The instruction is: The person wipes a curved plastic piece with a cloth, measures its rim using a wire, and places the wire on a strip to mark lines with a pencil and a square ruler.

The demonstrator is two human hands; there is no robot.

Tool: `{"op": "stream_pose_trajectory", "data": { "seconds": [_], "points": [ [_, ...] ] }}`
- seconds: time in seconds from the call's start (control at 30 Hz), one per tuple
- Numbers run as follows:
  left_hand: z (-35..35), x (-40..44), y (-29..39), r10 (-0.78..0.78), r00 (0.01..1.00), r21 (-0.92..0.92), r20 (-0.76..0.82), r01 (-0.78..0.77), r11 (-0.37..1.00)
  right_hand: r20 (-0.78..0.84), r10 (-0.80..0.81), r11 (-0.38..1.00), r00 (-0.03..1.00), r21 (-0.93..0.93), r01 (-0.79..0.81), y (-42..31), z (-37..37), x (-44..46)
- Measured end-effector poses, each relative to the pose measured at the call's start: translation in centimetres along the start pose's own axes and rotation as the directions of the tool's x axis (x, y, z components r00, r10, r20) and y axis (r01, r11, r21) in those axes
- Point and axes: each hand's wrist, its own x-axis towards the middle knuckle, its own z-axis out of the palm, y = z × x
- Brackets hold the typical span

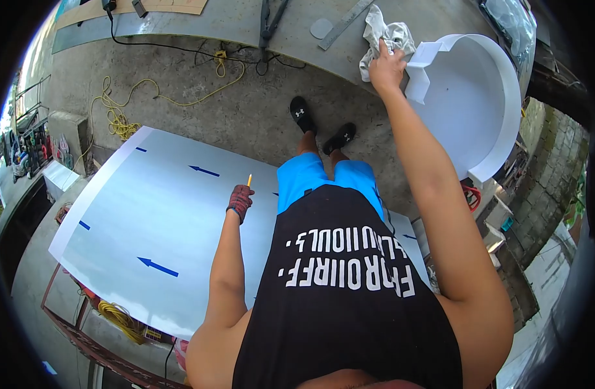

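Note:
My left hand (240, 201), in a dark red and grey glove, is closed around a slim yellow tool (249, 179) with a pointed tip. Its exact kind is too small to make out. The hand is over a large pale-blue sheet (161, 220) printed with dark blue arrows. At the table's edge, my bare right hand (387, 69) grips a crumpled white cloth (389, 37), one finger stretched across it. Just right of that hand stands a round white shallow form (509, 97) with a raised rim and a stepped, notched side.
A metal ruler (346, 27) and a small pale disc (321, 28) lie on the metal table (200, 24). A tangled yellow cord (120, 123) runs across the concrete floor. Clear plastic wrapping (510, 26) sits at the back right. Black cables hang along the table's edge.

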Motion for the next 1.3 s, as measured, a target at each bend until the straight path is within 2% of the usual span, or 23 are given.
{"op": "stream_pose_trajectory", "data": {
  "seconds": [0.07,0.13,0.17,0.2,0.23,0.33,0.4,0.47,0.53,0.6,0.67,0.73,0.8,0.87,0.9,0.97,1.0,1.1,1.17,1.2,1.23,1.27,1.3],
  "points": [
    [0.3,-0.1,-1.9,-0.033,0.999,0.004,0.043,0.033,0.999,-0.025,-0.057,0.997,0.998,0.057,0.059,-1.4,1.1,-5.0],
    [1.9,0.3,-1.6,-0.116,0.991,0.096,0.071,0.109,0.989,-0.001,-0.287,0.936,0.958,0.211,0.281,-3.4,3.0,-8.8],
    [2.5,0.3,-0.8,-0.101,0.990,0.128,0.094,0.089,0.988,0.100,-0.428,0.850,0.898,0.383,0.362,-5.5,3.1,-10.4],
    [3.1,0.4,0.2,-0.094,0.990,0.126,0.101,0.081,0.989,0.230,-0.584,0.768,0.779,0.467,0.438,-7.6,2.8,-12.0],
    [3.5,0.6,1.5,-0.059,0.989,0.089,0.138,0.047,0.995,0.273,-0.655,0.713,0.705,0.532,0.456,-10.1,1.6,-13.4],
    [3.1,0.2,5.4,0.014,0.985,0.040,0.173,-0.021,0.999,0.227,-0.613,0.709,0.757,0.580,0.400,-14.2,-1.6,-14.9],
    [2.2,0.5,6.4,0.119,0.983,-0.042,0.138,-0.114,0.993,0.142,-0.491,0.754,0.859,0.564,0.338,-13.4,-4.1,-12.9],
    [1.4,0.7,6.4,0.104,0.988,-0.073,0.112,-0.097,0.993,-0.011,-0.328,0.844,0.945,0.446,0.298,-9.9,-5.0,-9.1],
    [0.4,0.8,5.4,0.081,0.993,-0.091,0.083,-0.074,0.993,-0.125,-0.173,0.934,0.977,0.295,0.204,-5.3,-4.8,-4.9],
    [0.0,1.1,4.1,0.084,0.994,-0.060,0.071,-0.080,0.995,-0.086,0.072,0.975,0.994,0.217,-0.052,-2.5,-3.9,-2.4],
    [0.0,1.1,3.5,0.037,0.996,-0.015,0.087,-0.035,0.999,0.056,0.126,0.986,0.990,0.102,-0.131,-1.9,-0.8,-2.4],
    [0.4,0.4,4.0,0.033,0.997,0.030,0.077,-0.035,0.999,0.117,-0.041,0.990,0.992,0.141,0.024,-4.6,1.2,-5.8],
    [0.6,0.1,4.4,0.036,0.991,0.031,0.129,-0.041,0.999,0.345,-0.331,0.937,0.878,0.230,0.262,-7.6,1.8,-9.5],
    [0.6,-0.4,5.3,0.058,0.989,0.049,0.135,-0.065,0.997,0.377,-0.531,0.827,0.759,0.426,0.367,-10.5,0.4,-12.9],
    [0.6,-0.5,6.0,0.079,0.988,0.049,0.134,-0.086,0.995,0.372,-0.527,0.828,0.764,0.427,0.364,-11.6,-0.3,-12.8],
    [0.3,-1.1,7.0,0.101,0.986,0.050,0.130,-0.108,0.993,0.172,-0.407,0.823,0.897,0.496,0.279,-13.0,-2.0,-12.3],
    [0.0,-1.3,7.4,0.131,0.984,0.029,0.121,-0.135,0.990,0.107,-0.351,0.846,0.930,0.463,0.266,-13.3,-2.8,-11.1],
    [-0.5,-1.1,7.2,0.169,0.979,0.025,0.112,-0.173,0.985,-0.032,-0.253,0.879,0.967,0.409,0.244,-12.4,-2.1,-6.7],
    [-0.5,-1.1,6.6,0.161,0.981,0.039,0.105,-0.166,0.985,-0.114,-0.244,0.932,0.963,0.246,0.265,-11.2,-0.4,-5.5],
    [-0.6,-0.7,5.9,0.171,0.977,0.059,0.128,-0.180,0.982,0.024,-0.367,0.920,0.930,0.156,0.360,-10.3,0.2,-6.2],
    [-0.8,0.0,4.8,0.170,0.976,0.075,0.133,-0.181,0.981,0.213,-0.522,0.850,0.826,0.202,0.486,-9.4,0.5,-6.8],
    [-1.0,0.5,4.1,0.168,0.976,0.094,0.139,-0.182,0.979,0.465,-0.565,0.811,0.682,0.161,0.562,-9.0,0.6,-7.8],
    [-1.1,0.7,3.7,0.174,0.970,0.118,0.167,-0.195,0.974,0.580,-0.533,0.823,0.616,0.186,0.537,-8.6,0.3,-9.6]
  ]
}}
